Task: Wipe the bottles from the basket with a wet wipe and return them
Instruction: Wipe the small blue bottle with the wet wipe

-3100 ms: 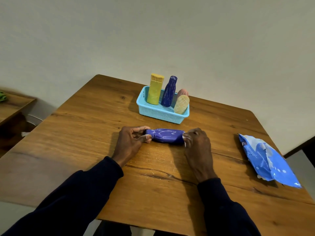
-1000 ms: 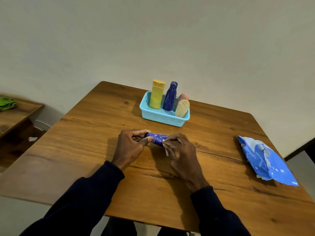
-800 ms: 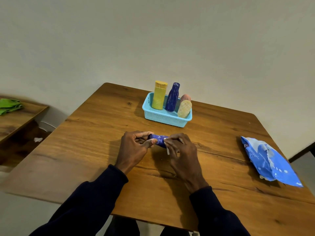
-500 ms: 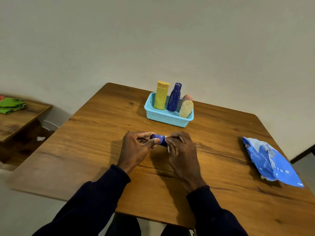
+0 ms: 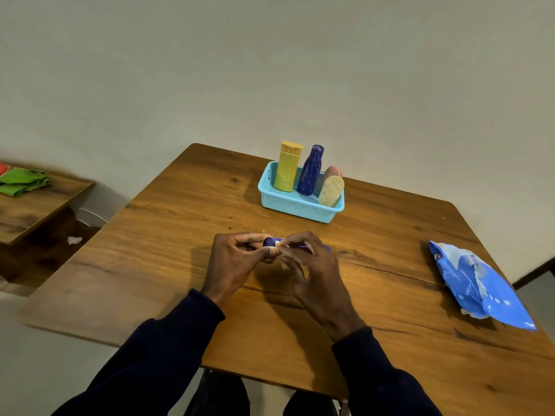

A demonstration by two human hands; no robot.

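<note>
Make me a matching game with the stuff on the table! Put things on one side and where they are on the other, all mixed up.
Things:
1. yellow bottle
2. purple bottle
3. wipes packet
4. green cloth

Places:
A. on the low side table at the far left
B. standing in the blue basket
C. lying flat near the table's right edge
D. held between the left hand and right hand

Pairs: 1-B, 2-D, 3-C, 4-A
</note>
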